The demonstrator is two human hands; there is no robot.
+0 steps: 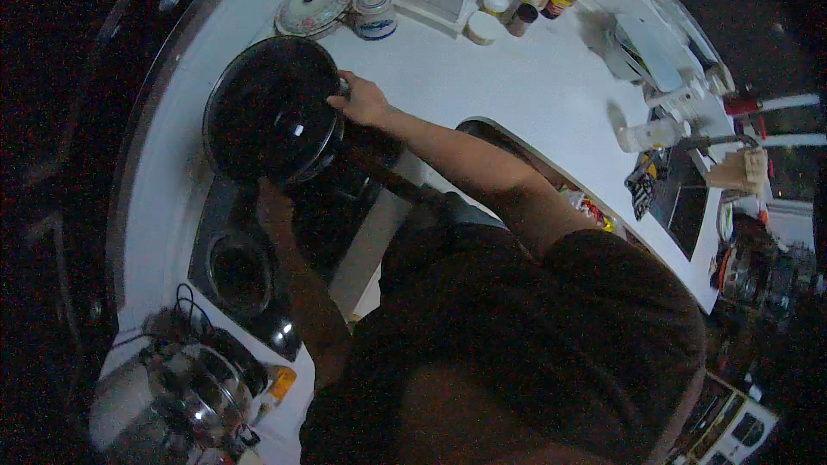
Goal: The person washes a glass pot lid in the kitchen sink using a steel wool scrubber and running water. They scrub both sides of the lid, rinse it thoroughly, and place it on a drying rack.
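Note:
A large, dark, round cooking pot (265, 103) with a shiny rim is above the black hob, at upper left. At the pot's far right side, my right hand (362, 98) grips its handle, thumb towards the rim. My left hand (276, 200) is at the near edge of the pot, holding it from below; its fingers are in deep shadow and partly hidden by the pot. Light glints inside the pot, but the dimness hides any contents. Below my left forearm lies the hob's burner ring (239, 271).
A floral lidded dish (316, 10) and a lidded jar (375, 16) stand behind the pot. Several bottles and jars (523, 16) crowd the back corner. An open drawer (591, 210) holds colourful packets. Shiny metal cookware (200, 387) and a cable (187, 303) occupy the lower left.

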